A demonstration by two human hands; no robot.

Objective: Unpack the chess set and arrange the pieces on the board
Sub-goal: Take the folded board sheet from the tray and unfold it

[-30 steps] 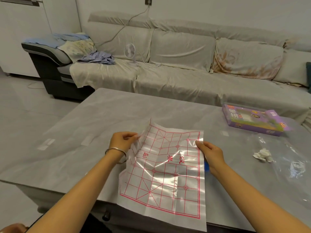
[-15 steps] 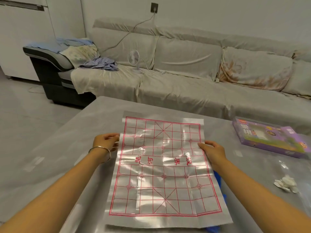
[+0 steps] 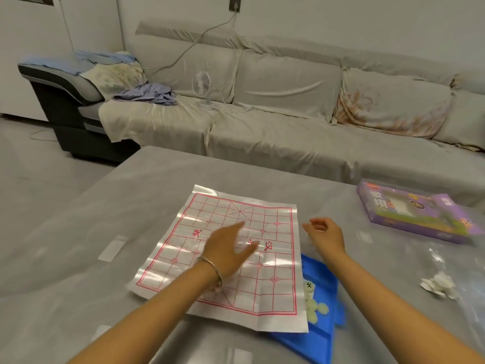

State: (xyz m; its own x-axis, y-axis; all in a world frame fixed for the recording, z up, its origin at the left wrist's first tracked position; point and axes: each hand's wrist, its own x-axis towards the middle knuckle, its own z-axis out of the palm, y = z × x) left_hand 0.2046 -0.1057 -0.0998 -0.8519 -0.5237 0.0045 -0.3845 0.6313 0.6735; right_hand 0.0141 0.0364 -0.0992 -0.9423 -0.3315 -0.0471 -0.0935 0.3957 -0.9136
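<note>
Board (image 3: 273,258): creased, red grid; L hand (image 3: 225,254) fingers (image 3: 239,228) spread, R hand (image 3: 325,236) curled, empty.

Red-grid board sheet (image 3: 275,258) flat, overlapping blue tray (image 3: 322,274) w/ pale pieces (image 3: 316,308).

Bare table (image 3: 78,232) lies left of the board (image 3: 275,298); a blue tray (image 3: 322,274) crowds its right edge.

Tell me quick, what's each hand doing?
Left hand: open, flat over the board.
Right hand: open, loosely curled, holding nothing.
</note>
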